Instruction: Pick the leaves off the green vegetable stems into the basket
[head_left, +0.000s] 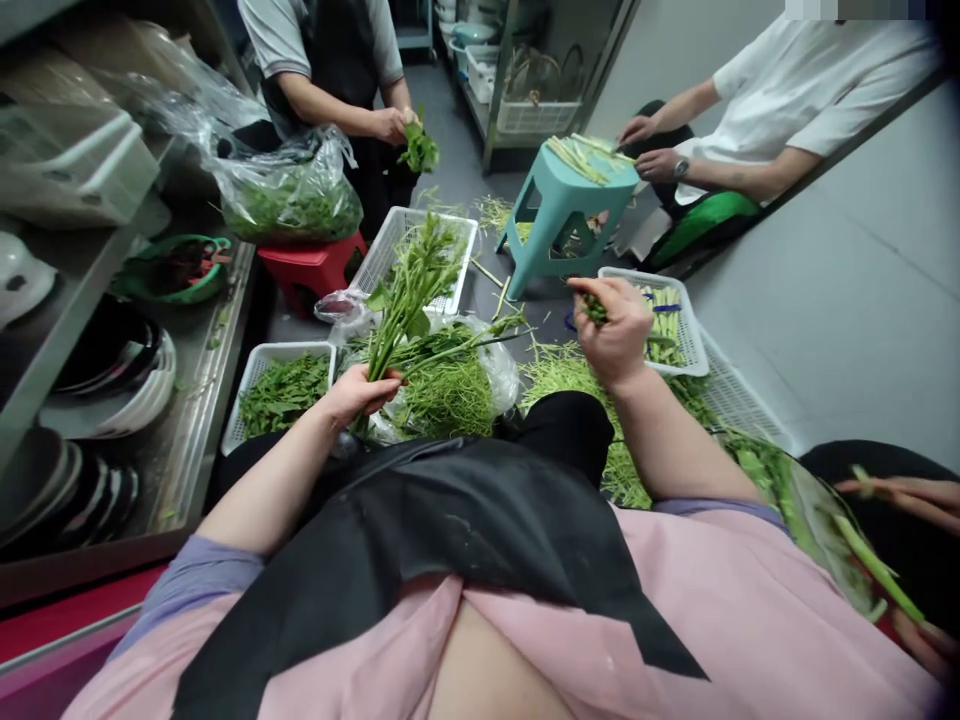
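My left hand (358, 394) is closed around a bunch of long leafy green stems (405, 300), which fan upward and to the right. My right hand (619, 328) is raised to the right of the bunch, fingers curled round some short green stems (594, 309) whose ends show at the palm. Beneath the bunch, a clear plastic bag (504, 378) holds a heap of thin green stems (446, 395). Left of the bag stands a white basket (241, 395) of loose green leaves (289, 388). Behind the bunch is another white basket (463, 255) with greens.
A person at the back left holds leafy greens (420, 148) beside a bagged heap on a red stool (307, 262). Another works over a teal stool (551, 205). A basket (697, 350) of stalks stands right. Someone's hand (915, 495) shows far right. Shelves with plates (154, 390) line the left.
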